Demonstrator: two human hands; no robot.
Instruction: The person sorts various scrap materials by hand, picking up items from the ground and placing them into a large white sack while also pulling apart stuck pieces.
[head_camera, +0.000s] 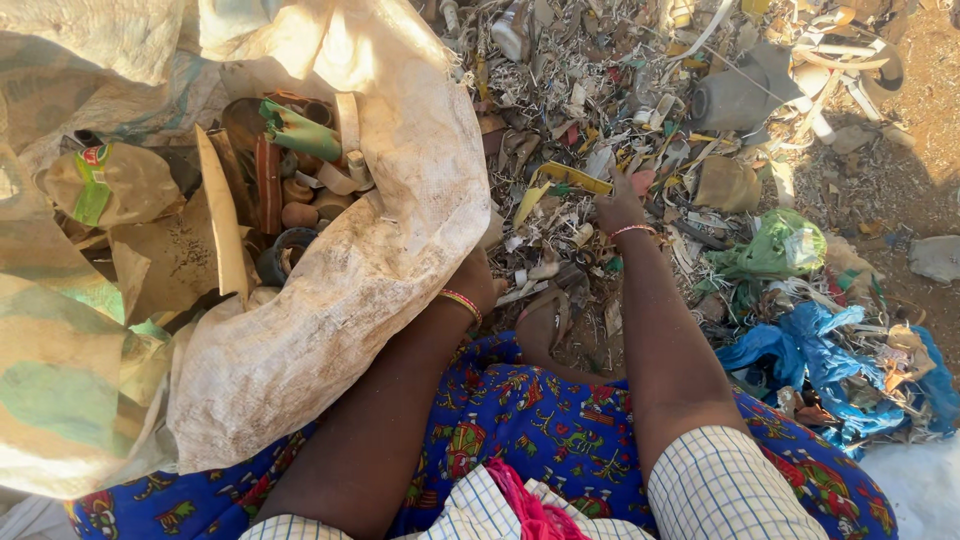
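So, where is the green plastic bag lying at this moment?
In the head view, the green plastic bag lies on the scrap-covered ground to the right of the right hand, just above the crumpled blue plastic sheet.

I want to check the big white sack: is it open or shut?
Open. The white sack gapes at its mouth, showing brown scraps inside; the left hand rests at its edge.

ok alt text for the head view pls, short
Seen from above, a seated person's right hand reaches into a heap of scrap litter on the ground, while the left hand rests against a large dirty white sack holding scrap pieces.
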